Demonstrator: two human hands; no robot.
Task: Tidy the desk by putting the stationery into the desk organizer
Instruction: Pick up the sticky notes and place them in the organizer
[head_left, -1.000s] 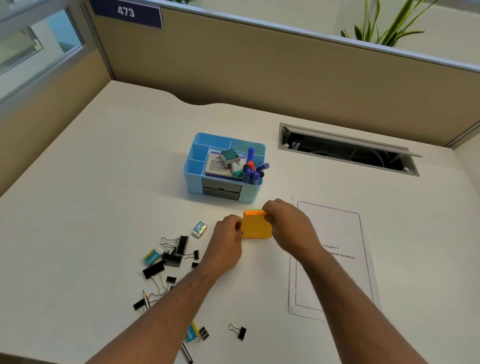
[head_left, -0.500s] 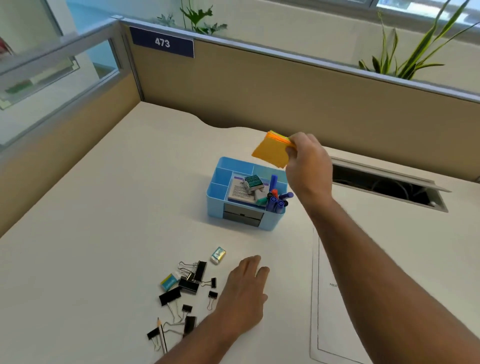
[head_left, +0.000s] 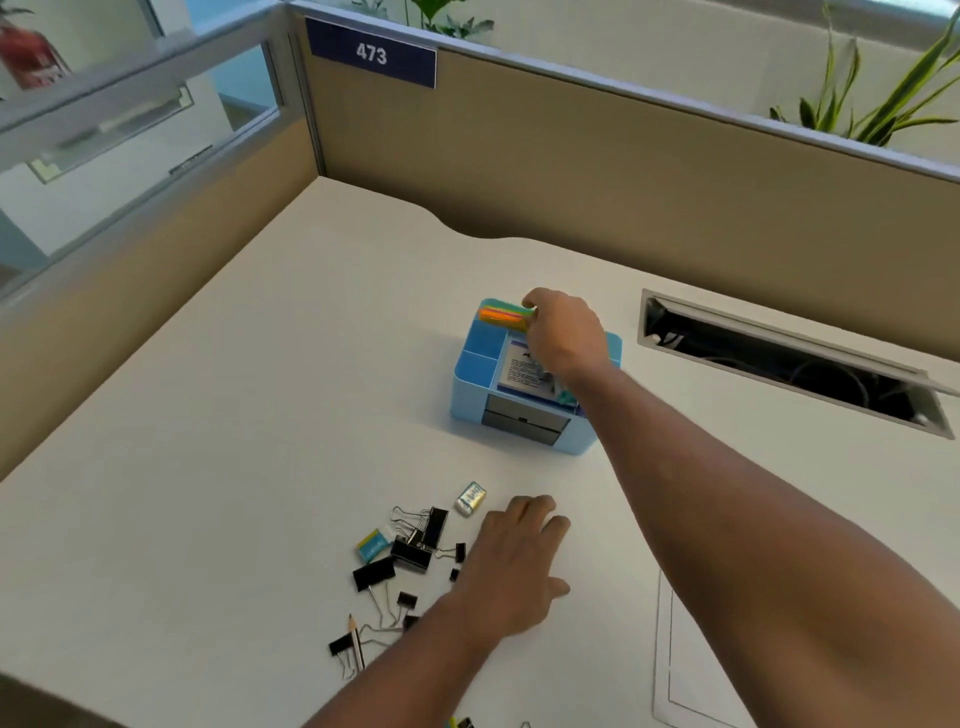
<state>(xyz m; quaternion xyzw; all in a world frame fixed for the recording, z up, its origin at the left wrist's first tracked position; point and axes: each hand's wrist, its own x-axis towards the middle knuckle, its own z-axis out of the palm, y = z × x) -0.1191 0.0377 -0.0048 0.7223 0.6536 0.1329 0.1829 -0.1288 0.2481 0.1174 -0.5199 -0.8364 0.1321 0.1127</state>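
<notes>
1. The desk (head_left: 218, 467) fills most of the frame, pale and bare at the left; a printed sheet (head_left: 691, 670) lies at the lower right edge and a cable slot (head_left: 789, 364) is open at the right centre. Judged from what lies loose, the tidying is only partly done.

2. The blue desk organizer (head_left: 470, 395) stands at the centre of the frame, with a grey drawer front facing the viewer and a booklet (head_left: 519, 364) lying in its wide middle compartment. Its rear left compartment is the target for this step.

3. The right hand (head_left: 563, 338) reaches over the organizer; its grip pinches the sticky-note pad (head_left: 503, 317), orange with coloured layers on its edge, which sits at the rear left corner, partly down inside the rim as far as I can tell. To finish well, lower the pad straight until it seats, keep it clear of the divider, then let go without dragging the organizer.

4. The left hand (head_left: 519, 561) lies flat on the desk in the lower centre, fingers spread and holding nothing. It sits just beside the next items, so it could start gathering them.

5. The black binder clips (head_left: 410, 553) lie scattered at the lower centre, left of that hand, some overlapping.

6. Two small erasers remain out: a silver-wrapped eraser (head_left: 470, 499) above the clips and a blue-sleeved eraser (head_left: 374, 545) at their left.

7. A pencil (head_left: 356, 642) lies below the clips, across a clip's wire handles.
</notes>
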